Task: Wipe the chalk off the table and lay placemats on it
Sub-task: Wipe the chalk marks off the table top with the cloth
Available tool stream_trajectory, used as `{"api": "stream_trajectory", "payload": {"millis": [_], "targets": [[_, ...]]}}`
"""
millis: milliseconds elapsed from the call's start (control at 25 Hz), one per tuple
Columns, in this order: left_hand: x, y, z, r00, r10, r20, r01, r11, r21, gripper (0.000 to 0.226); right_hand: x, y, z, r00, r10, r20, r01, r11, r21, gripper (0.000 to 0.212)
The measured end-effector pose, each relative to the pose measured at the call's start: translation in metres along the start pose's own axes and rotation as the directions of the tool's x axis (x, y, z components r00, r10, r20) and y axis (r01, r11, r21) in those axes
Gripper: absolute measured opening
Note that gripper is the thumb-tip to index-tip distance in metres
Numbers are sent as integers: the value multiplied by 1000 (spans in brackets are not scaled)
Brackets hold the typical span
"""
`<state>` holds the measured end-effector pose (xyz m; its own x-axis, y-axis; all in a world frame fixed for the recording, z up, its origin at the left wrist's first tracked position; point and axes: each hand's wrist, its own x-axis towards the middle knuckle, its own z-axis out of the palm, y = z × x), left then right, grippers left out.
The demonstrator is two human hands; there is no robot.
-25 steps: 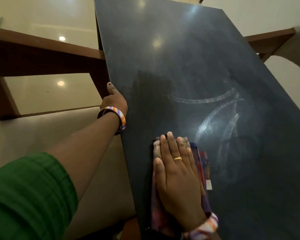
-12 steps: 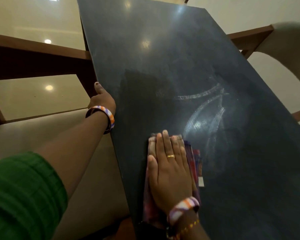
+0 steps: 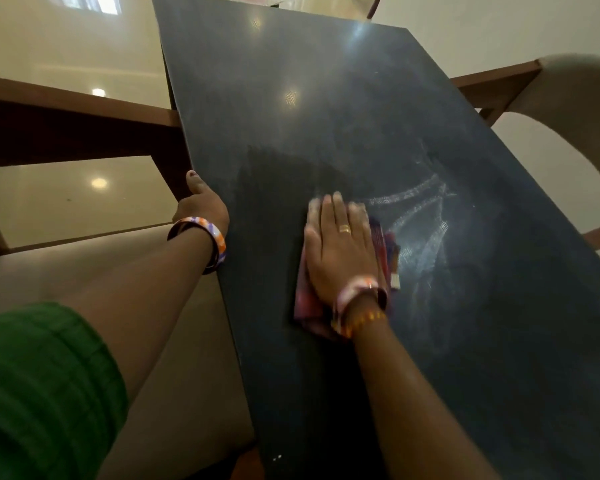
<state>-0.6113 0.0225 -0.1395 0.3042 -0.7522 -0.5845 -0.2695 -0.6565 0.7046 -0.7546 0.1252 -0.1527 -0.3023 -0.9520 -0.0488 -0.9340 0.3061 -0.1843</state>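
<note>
Since a second ago my right hand (image 3: 340,251) has pushed the cloth (image 3: 385,251) farther up the table (image 3: 326,98), fingers flat, pressing. My left hand (image 3: 201,206) grips the table edge. Chalk (image 3: 416,216) lies just right; dry rubbing may only smear it.

Dark slate-grey rectangular tabletop (image 3: 291,81), kinda glossy with ceiling lights reflecting near the far end. White curved chalk marks (image 3: 420,216) are smeared toward the right edge around the middle. A crumpled pink and purple patterned cloth (image 3: 385,237) lies flat on it just left of the chalk, closer to the left edge.
</note>
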Motion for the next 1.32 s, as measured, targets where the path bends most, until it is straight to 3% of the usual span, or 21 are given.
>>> {"api": "stream_trajectory", "payload": {"millis": [160,320,480,640,760,880,960,1040,1160,1240,1320], "targets": [[-3,2,0,1000,-12,4,12,1000,24,72,-136,-8,-2,998,-34,-60,29,997,-76,61],[-4,1,-2,1000,0,-21,0,1000,26,72,-57,-6,-7,996,-6,-88,0,998,-66,57],[-6,3,1,998,29,-58,-27,999,28,70,50,-2,-12,992,121,-39,-122,992,-14,57],[-10,3,0,998,20,-61,-18,999,35,69,-34,11,-8,1000,22,-12,-23,998,-66,57],[-12,2,0,997,28,-65,-27,1000,15,69,-108,80,-19,970,233,-69,-241,960,-146,70],[-13,2,-1,998,26,-54,-25,1000,17,69,-115,136,-42,801,595,-61,-598,795,-101,59],[-13,2,-2,998,15,-65,-15,1000,1,68,-105,128,-44,749,658,-77,-662,747,-58,57],[-13,2,-2,997,16,-71,-16,1000,4,67,-89,89,-33,811,577,-96,-583,809,-72,59],[-15,3,-2,996,67,-51,-65,997,53,64,-69,0,-10,968,247,-54,-249,968,-39,58],[-18,3,-2,997,63,-54,-61,997,47,65,-71,-36,-10,998,67,-5,-67,998,9,57],[-19,2,-3,997,54,-50,-52,998,38,68,-78,-8,-14,998,64,2,-64,998,-19,56]]}}
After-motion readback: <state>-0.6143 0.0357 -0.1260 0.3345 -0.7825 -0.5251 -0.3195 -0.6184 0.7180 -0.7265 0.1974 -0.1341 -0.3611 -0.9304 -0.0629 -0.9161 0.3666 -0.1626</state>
